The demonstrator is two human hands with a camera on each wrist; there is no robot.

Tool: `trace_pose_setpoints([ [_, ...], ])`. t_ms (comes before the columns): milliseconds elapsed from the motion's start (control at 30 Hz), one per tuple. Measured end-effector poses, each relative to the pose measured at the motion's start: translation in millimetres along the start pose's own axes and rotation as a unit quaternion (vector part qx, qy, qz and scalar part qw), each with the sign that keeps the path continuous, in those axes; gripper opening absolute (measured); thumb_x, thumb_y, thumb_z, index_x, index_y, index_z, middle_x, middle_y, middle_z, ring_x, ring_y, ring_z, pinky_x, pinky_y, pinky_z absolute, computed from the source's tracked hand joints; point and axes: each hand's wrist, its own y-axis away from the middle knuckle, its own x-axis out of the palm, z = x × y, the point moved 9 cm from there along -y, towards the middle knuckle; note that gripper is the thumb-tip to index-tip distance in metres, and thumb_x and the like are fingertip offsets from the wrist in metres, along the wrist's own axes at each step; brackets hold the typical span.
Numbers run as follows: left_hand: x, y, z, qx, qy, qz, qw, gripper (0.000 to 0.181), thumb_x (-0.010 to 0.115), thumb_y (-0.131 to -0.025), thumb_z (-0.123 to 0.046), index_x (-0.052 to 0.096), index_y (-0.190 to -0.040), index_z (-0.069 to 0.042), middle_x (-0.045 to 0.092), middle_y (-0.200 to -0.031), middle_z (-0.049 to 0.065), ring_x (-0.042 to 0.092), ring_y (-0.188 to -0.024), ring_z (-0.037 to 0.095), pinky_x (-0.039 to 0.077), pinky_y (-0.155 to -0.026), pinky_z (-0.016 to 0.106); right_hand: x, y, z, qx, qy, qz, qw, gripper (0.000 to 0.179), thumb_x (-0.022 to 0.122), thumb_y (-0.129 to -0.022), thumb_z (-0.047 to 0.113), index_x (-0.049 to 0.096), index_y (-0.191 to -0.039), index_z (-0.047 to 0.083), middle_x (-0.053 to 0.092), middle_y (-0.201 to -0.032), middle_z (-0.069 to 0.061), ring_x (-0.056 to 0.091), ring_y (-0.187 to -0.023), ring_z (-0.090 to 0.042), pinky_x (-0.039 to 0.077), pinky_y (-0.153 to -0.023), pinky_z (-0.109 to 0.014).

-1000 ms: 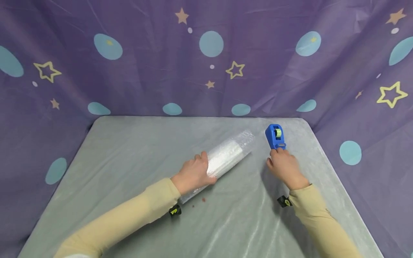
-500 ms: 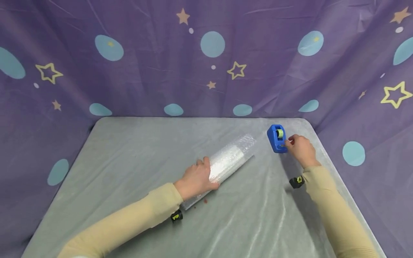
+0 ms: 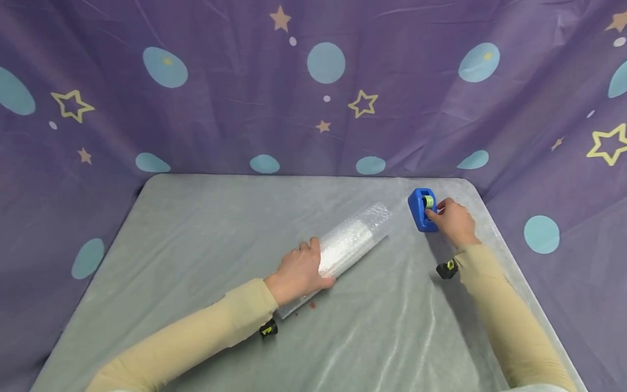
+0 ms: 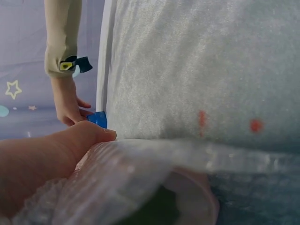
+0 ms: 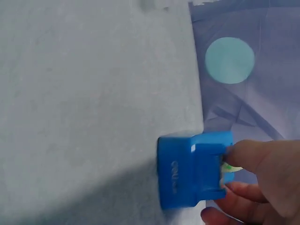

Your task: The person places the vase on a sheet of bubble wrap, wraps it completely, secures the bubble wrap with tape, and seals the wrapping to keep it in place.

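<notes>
A roll of clear bubble wrap (image 3: 345,247) lies aslant on the table, with something white inside it. My left hand (image 3: 297,275) grips its near half, thumb on the front side and fingers over the top. In the left wrist view the wrap's open end (image 4: 126,183) shows a pale curved rim and a dark green patch inside. A blue tape dispenser (image 3: 420,212) stands at the back right. My right hand (image 3: 455,222) is at it, thumb and forefinger pinching at the yellow-green tape roll (image 5: 230,168). The other fingers are beside the dispenser's end in the right wrist view.
The grey cloth-covered table (image 3: 220,228) has a purple starry curtain (image 3: 235,109) behind it and at both sides. Small red spots (image 4: 256,125) mark the cloth near the bubble wrap. The dispenser stands near the table's far right corner.
My right hand has gone from the dispenser's near end round to its right side, then up from the cutter end to the tape roll. My left hand keeps its grip on the bubble wrap.
</notes>
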Motion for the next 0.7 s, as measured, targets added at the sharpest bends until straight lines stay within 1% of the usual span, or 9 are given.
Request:
trace_pose_setpoints([
  [133, 0.2, -0.4, 0.8, -0.003, 0.0, -0.005, 1.0, 0.091, 0.081, -0.084, -0.052, 0.044, -0.137, 0.012, 0.059, -0.094, 0.021, 0.062, -0.066, 0.031, 0.055, -0.054, 0.039, -3, -0.8, -1, 0.014, -0.059, 0.008, 0.9982, 0.046, 0.058, -0.101, 0.036, 0.065, -0.116, -0.007, 0.069, -0.11, -0.027, 0.064, -0.094, -0.039, 0.051, -0.075, -0.047],
  [200, 1.1, -0.7, 1.0, -0.006, 0.0, -0.004, 1.0, 0.092, 0.081, -0.084, -0.052, 0.044, -0.138, 0.012, 0.059, -0.096, 0.021, 0.063, -0.067, 0.032, 0.055, -0.054, 0.04, -4, -1.6, -2, 0.027, -0.087, 0.023, 0.9955, 0.047, 0.056, -0.103, 0.033, 0.067, -0.116, -0.01, 0.07, -0.105, -0.023, 0.062, -0.093, -0.034, 0.05, -0.076, -0.043],
  [267, 1.6, -0.8, 0.7, -0.007, 0.001, -0.001, 1.0, 0.093, 0.08, -0.084, -0.053, 0.043, -0.14, 0.012, 0.06, -0.098, 0.022, 0.063, -0.069, 0.032, 0.055, -0.054, 0.04, -4, -2.2, -4, 0.041, -0.122, 0.051, 0.9904, 0.047, 0.056, -0.104, 0.031, 0.066, -0.119, -0.012, 0.068, -0.096, -0.016, 0.06, -0.092, -0.028, 0.05, -0.078, -0.039],
  [333, 2.0, -0.8, 0.3, -0.007, 0.004, 0.001, 1.0, 0.094, 0.08, -0.084, -0.053, 0.042, -0.141, 0.012, 0.06, -0.099, 0.023, 0.064, -0.069, 0.033, 0.056, -0.055, 0.04, -2, -2.4, -6, 0.053, -0.146, 0.084, 0.9843, 0.047, 0.058, -0.104, 0.029, 0.064, -0.122, -0.013, 0.064, -0.088, -0.006, 0.057, -0.09, -0.022, 0.05, -0.079, -0.037],
  [400, 2.1, -0.6, -0.1, -0.006, 0.008, 0.001, 1.0, 0.094, 0.08, -0.084, -0.052, 0.042, -0.14, 0.012, 0.06, -0.099, 0.023, 0.063, -0.069, 0.033, 0.055, -0.055, 0.04, 1, -1.3, -7, 0.063, -0.169, 0.121, 0.9761, 0.048, 0.06, -0.104, 0.03, 0.061, -0.125, -0.014, 0.058, -0.087, 0.0, 0.055, -0.091, -0.02, 0.051, -0.082, -0.036],
  [467, 1.9, -0.5, -0.4, -0.004, 0.011, -0.001, 0.9999, 0.092, 0.081, -0.084, -0.051, 0.043, -0.139, 0.012, 0.06, -0.097, 0.022, 0.063, -0.068, 0.032, 0.055, -0.054, 0.04, 4, 0.5, -9, 0.073, -0.185, 0.147, 0.9689, 0.052, 0.061, -0.104, 0.032, 0.059, -0.128, -0.013, 0.059, -0.091, 0.002, 0.055, -0.096, -0.02, 0.051, -0.083, -0.034],
  [533, 1.6, -0.4, -0.6, -0.002, 0.013, -0.004, 0.9999, 0.091, 0.081, -0.083, -0.051, 0.044, -0.138, 0.012, 0.059, -0.095, 0.021, 0.062, -0.067, 0.031, 0.055, -0.054, 0.04, 6, 2.3, -12, 0.086, -0.2, 0.161, 0.9627, 0.053, 0.061, -0.104, 0.033, 0.057, -0.131, -0.012, 0.058, -0.096, 0.001, 0.054, -0.097, -0.021, 0.05, -0.08, -0.032],
  [600, 1.7, -0.4, -0.5, -0.001, 0.012, -0.005, 0.9999, 0.092, 0.081, -0.083, -0.051, 0.044, -0.138, 0.012, 0.059, -0.095, 0.021, 0.062, -0.066, 0.031, 0.055, -0.054, 0.04, 8, 3.9, -15, 0.098, -0.216, 0.166, 0.9571, 0.053, 0.061, -0.104, 0.033, 0.056, -0.132, -0.012, 0.058, -0.097, 0.0, 0.053, -0.094, -0.02, 0.049, -0.075, -0.029],
  [700, 1.8, -0.5, 0.1, -0.003, 0.01, -0.006, 0.9999, 0.093, 0.082, -0.083, -0.052, 0.043, -0.138, 0.012, 0.059, -0.095, 0.021, 0.062, -0.066, 0.031, 0.055, -0.054, 0.04, 10, 5.3, -19, 0.104, -0.233, 0.165, 0.9525, 0.054, 0.06, -0.104, 0.032, 0.053, -0.134, -0.012, 0.056, -0.093, 0.003, 0.053, -0.088, -0.015, 0.05, -0.072, -0.027],
])
